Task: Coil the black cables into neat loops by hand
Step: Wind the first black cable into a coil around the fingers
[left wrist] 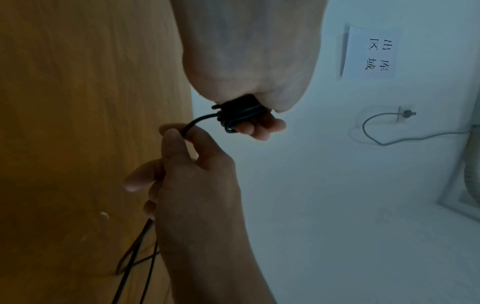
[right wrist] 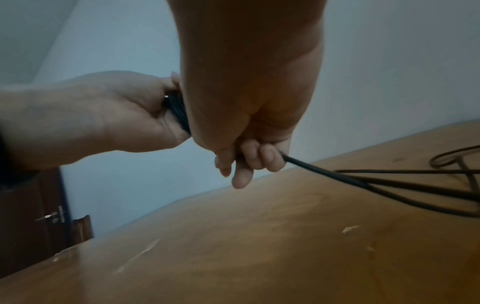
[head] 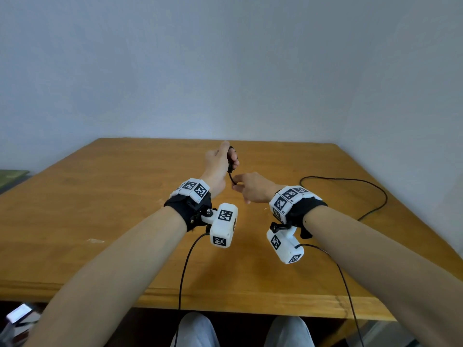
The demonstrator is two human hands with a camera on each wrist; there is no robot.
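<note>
A small coil of black cable [left wrist: 240, 112] is wound tight in my left hand [head: 221, 159], which grips it raised above the middle of the wooden table [head: 125, 196]. The coil [right wrist: 176, 111] shows dark in the palm in the right wrist view. A short run of cable [head: 231, 177] leads down to my right hand [head: 250, 189], just below and to the right. The right hand's fingers [right wrist: 262, 158] are curled round the cable, thumb and forefinger [left wrist: 176, 139] pinching it. The loose cable [head: 355, 182] trails right across the table in a wide loop.
The table stands against a pale wall [head: 225, 71]. Thin black leads [head: 184, 269] hang from both wrist cameras over the front edge. A phone [head: 18, 315] lies low at the left. A paper sign [left wrist: 374, 53] and a wall socket [left wrist: 405, 113] show on the wall.
</note>
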